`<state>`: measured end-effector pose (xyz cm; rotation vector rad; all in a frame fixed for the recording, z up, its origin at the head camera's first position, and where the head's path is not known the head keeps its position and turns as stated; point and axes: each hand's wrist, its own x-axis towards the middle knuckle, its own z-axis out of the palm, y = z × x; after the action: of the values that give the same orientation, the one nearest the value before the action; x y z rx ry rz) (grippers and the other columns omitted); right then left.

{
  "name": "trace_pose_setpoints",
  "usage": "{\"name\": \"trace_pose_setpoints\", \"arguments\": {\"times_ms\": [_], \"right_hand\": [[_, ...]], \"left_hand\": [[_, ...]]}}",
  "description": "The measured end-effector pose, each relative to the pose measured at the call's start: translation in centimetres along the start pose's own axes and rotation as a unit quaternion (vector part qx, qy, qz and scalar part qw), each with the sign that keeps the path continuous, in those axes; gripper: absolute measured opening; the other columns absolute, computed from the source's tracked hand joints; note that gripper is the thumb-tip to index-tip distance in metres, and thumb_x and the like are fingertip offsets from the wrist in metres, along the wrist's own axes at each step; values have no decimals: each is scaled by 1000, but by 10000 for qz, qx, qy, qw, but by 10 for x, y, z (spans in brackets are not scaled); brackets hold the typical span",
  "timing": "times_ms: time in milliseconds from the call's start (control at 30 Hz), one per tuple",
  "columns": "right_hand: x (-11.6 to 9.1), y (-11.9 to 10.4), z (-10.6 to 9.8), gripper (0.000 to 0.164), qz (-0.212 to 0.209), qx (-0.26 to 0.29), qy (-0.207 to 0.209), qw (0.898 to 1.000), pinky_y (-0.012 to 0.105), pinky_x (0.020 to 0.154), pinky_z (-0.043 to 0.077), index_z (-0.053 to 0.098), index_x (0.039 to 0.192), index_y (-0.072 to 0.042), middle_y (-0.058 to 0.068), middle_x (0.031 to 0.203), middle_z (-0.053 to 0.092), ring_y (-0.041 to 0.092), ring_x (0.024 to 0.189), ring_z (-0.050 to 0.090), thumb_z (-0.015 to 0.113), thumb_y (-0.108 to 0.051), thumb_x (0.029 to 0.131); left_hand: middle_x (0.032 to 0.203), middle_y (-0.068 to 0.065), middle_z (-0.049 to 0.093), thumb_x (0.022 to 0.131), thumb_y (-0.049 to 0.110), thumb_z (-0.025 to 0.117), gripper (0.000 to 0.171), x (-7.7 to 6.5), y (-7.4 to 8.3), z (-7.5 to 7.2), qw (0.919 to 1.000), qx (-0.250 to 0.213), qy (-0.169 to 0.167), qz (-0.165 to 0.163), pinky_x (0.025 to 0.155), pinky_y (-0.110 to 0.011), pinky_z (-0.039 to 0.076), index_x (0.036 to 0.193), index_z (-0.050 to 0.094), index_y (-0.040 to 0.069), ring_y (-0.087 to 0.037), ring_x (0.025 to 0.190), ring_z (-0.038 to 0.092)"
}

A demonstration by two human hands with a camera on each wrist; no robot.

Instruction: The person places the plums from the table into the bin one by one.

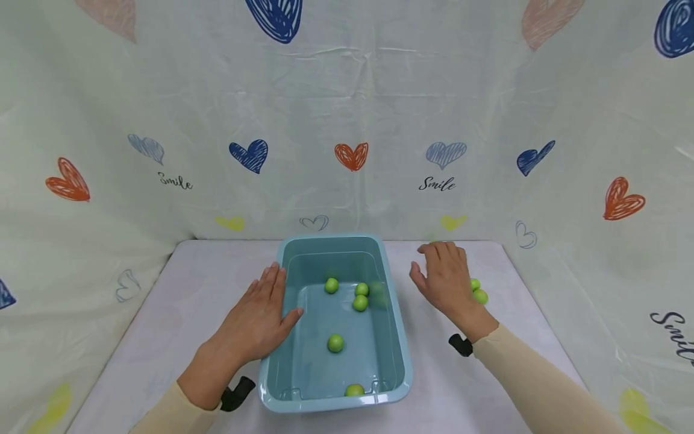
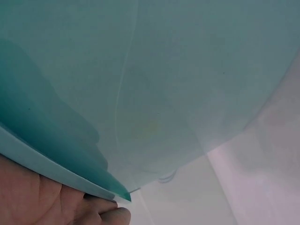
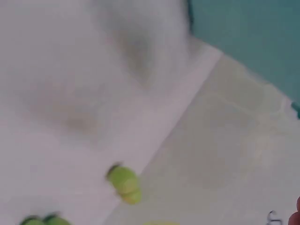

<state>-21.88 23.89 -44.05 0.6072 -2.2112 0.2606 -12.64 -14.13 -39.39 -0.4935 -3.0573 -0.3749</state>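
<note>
A light blue plastic tub [image 1: 402, 343] stands on the table with several small green balls [image 1: 335, 343] scattered on its floor. Along the tub's left rim lies my left hand [image 1: 255, 319], fingers straight and together, thumb reaching over the edge; the left wrist view shows those fingers [image 2: 47, 197] right against the rim. My right hand [image 1: 447, 280] is in the air right of the tub, fingers loosely bent, nothing visible in it. Beside its wrist, two green balls [image 1: 480, 296] are partly hidden. In the right wrist view a green ball [image 3: 125, 183] is near the table's back edge.
A pale cloth [image 1: 217, 277] covers the table. Behind it and at both sides hangs a white curtain [image 1: 390, 120] printed with hearts and lettering. Each wrist carries a black strap device [image 1: 461, 345].
</note>
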Motion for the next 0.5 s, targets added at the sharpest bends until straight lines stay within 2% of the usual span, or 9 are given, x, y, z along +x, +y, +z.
{"name": "trace_pose_setpoints", "arguments": {"times_ms": [100, 167, 233, 367, 433, 500], "right_hand": [[-29, 26, -1, 32, 516, -276, -329, 9977, 54, 72, 44, 65, 108, 5, 23, 98, 65, 44, 90, 57, 70, -19, 88], [-48, 43, -4, 36, 900, -461, -708, 9924, 56, 75, 45, 65, 110, 7, 26, 101, 65, 46, 93, 57, 73, -20, 87], [-66, 58, -9, 40, 1310, -624, -1113, 9831, 59, 78, 45, 64, 112, 8, 28, 105, 65, 48, 97, 57, 75, -21, 87], [-92, 82, -20, 49, 2018, -806, -1850, 9584, 64, 83, 43, 61, 117, 10, 32, 112, 61, 51, 104, 54, 76, -26, 87], [-101, 89, -24, 51, 2216, -847, -2119, 9481, 65, 84, 42, 61, 118, 11, 33, 113, 60, 51, 105, 52, 74, -27, 87], [-108, 95, -27, 52, 2269, -879, -2304, 9422, 66, 84, 41, 61, 118, 12, 34, 114, 60, 51, 105, 52, 74, -28, 87]], "left_hand": [[169, -33, 23, 106, 42, 58, 84, 1, 0, 0, 10000, -13, -29, -4, 124, -65, 30, 161, 25, -12, -50, 157, 27], [169, -33, 23, 106, 42, 58, 85, 1, 0, 0, 10000, -24, -63, -15, 124, -65, 30, 162, 24, -12, -49, 157, 27], [170, -33, 22, 107, 43, 57, 85, 2, 0, 1, 9999, -41, -98, -23, 124, -64, 29, 162, 23, -12, -49, 157, 26], [170, -33, 22, 107, 42, 57, 85, 2, 1, 0, 9999, -49, -131, -46, 124, -64, 29, 162, 23, -12, -49, 157, 26], [170, -33, 22, 107, 42, 57, 85, 2, 0, 0, 9999, -35, -129, -57, 124, -65, 29, 162, 23, -12, -50, 157, 26], [170, -33, 22, 107, 42, 58, 85, 2, 0, 0, 9999, -13, -113, -58, 124, -65, 29, 162, 23, -12, -50, 157, 26]]}}
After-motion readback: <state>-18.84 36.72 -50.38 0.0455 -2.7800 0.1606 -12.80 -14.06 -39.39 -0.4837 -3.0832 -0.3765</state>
